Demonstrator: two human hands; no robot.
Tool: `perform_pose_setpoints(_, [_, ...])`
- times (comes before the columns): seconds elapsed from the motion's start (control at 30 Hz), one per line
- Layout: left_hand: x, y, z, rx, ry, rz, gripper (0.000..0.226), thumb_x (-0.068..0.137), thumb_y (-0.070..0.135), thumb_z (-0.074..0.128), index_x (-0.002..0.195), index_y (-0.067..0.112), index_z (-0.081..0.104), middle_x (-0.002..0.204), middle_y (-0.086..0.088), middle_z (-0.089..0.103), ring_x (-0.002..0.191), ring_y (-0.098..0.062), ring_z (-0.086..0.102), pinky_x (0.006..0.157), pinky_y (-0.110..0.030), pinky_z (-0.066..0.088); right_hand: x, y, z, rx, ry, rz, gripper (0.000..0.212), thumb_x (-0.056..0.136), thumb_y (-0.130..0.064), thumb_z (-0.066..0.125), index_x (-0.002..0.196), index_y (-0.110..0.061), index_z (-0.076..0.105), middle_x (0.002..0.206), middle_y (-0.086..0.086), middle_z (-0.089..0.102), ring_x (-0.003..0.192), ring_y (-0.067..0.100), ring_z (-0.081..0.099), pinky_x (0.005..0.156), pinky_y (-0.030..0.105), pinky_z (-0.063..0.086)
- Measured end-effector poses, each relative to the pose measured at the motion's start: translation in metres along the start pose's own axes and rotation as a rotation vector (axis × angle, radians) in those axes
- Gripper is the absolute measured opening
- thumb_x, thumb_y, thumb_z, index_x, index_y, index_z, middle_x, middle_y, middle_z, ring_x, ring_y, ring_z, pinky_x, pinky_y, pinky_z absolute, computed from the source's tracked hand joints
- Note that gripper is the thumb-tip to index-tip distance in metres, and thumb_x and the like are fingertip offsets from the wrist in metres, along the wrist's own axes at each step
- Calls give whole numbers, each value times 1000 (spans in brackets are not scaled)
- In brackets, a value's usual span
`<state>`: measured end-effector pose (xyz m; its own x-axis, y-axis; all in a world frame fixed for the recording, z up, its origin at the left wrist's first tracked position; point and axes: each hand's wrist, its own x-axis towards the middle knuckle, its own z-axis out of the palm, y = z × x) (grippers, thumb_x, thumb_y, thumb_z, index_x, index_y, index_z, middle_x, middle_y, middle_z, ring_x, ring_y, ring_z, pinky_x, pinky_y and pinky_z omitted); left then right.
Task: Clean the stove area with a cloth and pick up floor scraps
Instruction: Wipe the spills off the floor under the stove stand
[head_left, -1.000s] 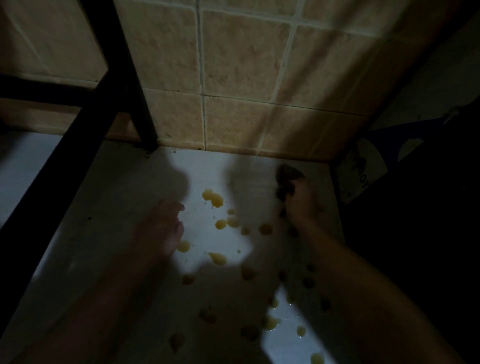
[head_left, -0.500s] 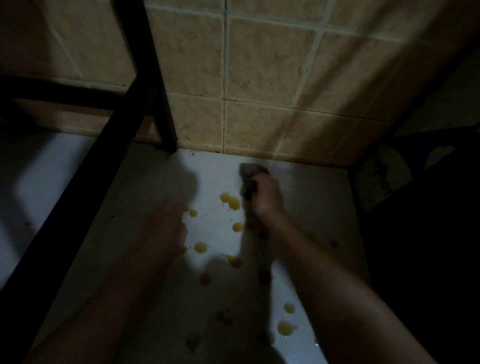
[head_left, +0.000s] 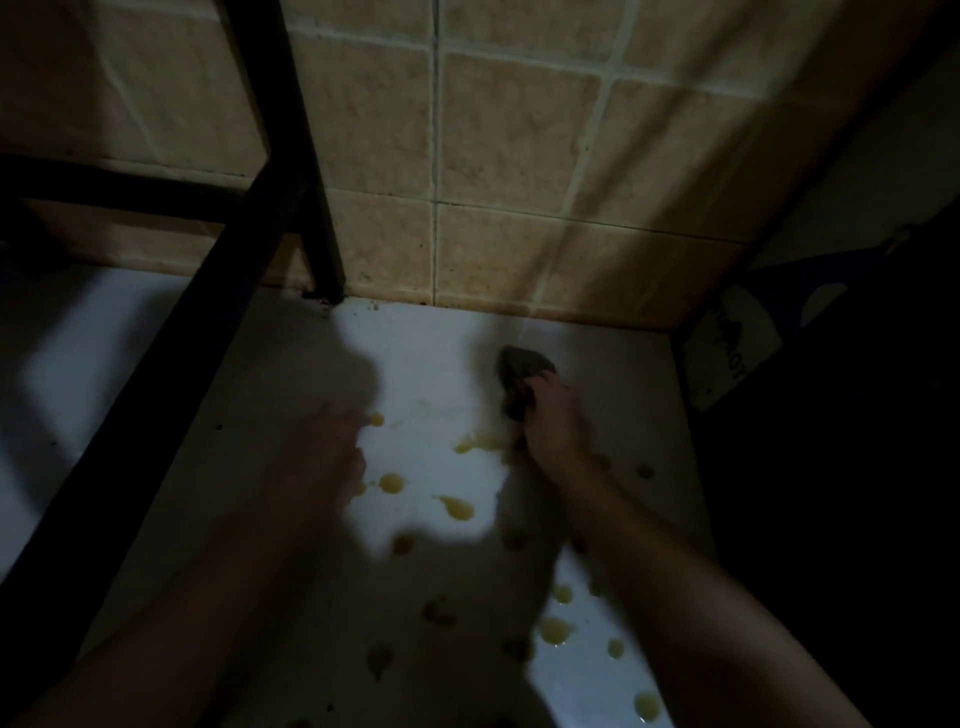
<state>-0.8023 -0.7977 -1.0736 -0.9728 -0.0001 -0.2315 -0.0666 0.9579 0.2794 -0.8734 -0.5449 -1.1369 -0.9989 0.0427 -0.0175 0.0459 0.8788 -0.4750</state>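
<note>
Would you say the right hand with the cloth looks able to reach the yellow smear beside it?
Probably yes: the right hand grips the cloth right beside the yellow smear, and nothing lies between them.

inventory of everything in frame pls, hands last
cloth: 1, dark, on the surface near the wall
spills: many, yellow, scattered over the surface around both hands
surface: 1, white, lower half of view
frame: 1, black, left, leg standing at the wall's foot
wall: 1, tan tiles, top
label: 1, white with dark print, right edge, on something dark
left hand: 1, in shadow, resting on the surface
right hand: 1, gripping the cloth
</note>
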Motion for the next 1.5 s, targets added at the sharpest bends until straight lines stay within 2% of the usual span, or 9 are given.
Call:
perform_pose_setpoints(0.23, [-21, 19, 14, -35, 108, 180, 34, 82, 12, 56, 116, 14, 58, 115, -10, 57, 107, -31, 53, 91, -42, 45, -24, 90, -57, 57, 197, 325, 34, 90, 2, 46, 122, 3, 56, 131, 23, 52, 117, 39, 50, 102, 44, 40])
perform_pose_setpoints(0.43, [-50, 25, 15, -161, 94, 157, 33, 86, 13, 52, 118, 19, 54, 121, -3, 50, 107, -24, 52, 90, -36, 46, -31, 57, -43, 21, 233, 459, 27, 93, -2, 46, 117, 2, 59, 126, 24, 54, 112, 40, 52, 94, 43, 41])
perform_pose_setpoints(0.63, [-79, 11, 28, -162, 77, 130, 33, 87, 16, 52, 120, 21, 52, 125, 0, 45, 112, -20, 46, 97, -37, 42, -30, -42, 9, 95, 39, 122, 27, 93, -8, 44, 114, -8, 61, 125, 17, 55, 109, 29, 52, 92, 31, 40])
perform_pose_setpoints(0.73, [-91, -6, 28, -120, 93, 71, 35, 89, 19, 50, 124, 18, 50, 130, -3, 44, 113, -20, 46, 96, -35, 43, -34, -86, 32, 31, -124, -105, 37, 88, -9, 49, 124, -12, 57, 132, 13, 52, 119, 34, 47, 103, 37, 38])
perform_pose_setpoints(0.97, [-115, -28, 27, -116, 66, -32, 37, 94, 19, 47, 131, 18, 46, 135, -2, 43, 117, -18, 46, 98, -33, 41, -62, -99, 45, -156, -377, -564, 39, 89, -11, 53, 127, -19, 53, 140, 5, 44, 122, 33, 40, 93, 42, 46])
perform_pose_setpoints(1.2, [-132, -33, 35, -152, 97, 37, 33, 91, 20, 46, 124, 17, 52, 128, -3, 50, 110, -20, 50, 94, -36, 44, -67, -41, 13, -213, -213, -478, 32, 92, -6, 48, 122, -12, 58, 135, 14, 48, 122, 33, 43, 102, 37, 38])
perform_pose_setpoints(1.33, [-134, -31, 45, -135, 71, 139, 41, 81, 26, 39, 116, 13, 56, 120, -5, 53, 107, -25, 52, 92, -38, 45, -75, 16, -26, -154, -50, -164, 31, 94, -2, 43, 121, -3, 59, 131, 16, 53, 121, 33, 48, 104, 40, 38])
perform_pose_setpoints(1.43, [-132, -30, 48, -135, 76, 167, 31, 87, 22, 46, 117, 17, 54, 119, -1, 52, 102, -18, 52, 88, -33, 46, -92, 54, -51, -57, 36, 47, 33, 94, -1, 44, 122, -4, 59, 131, 17, 55, 118, 29, 52, 97, 18, 38])
perform_pose_setpoints(1.5, [-133, -30, 50, -132, 77, 168, 30, 88, 21, 51, 118, 20, 53, 119, 3, 51, 98, -13, 51, 84, -28, 45, -102, 71, -56, -65, 53, 127, 35, 92, 0, 44, 125, -1, 56, 134, 19, 51, 122, 31, 47, 104, 21, 32])
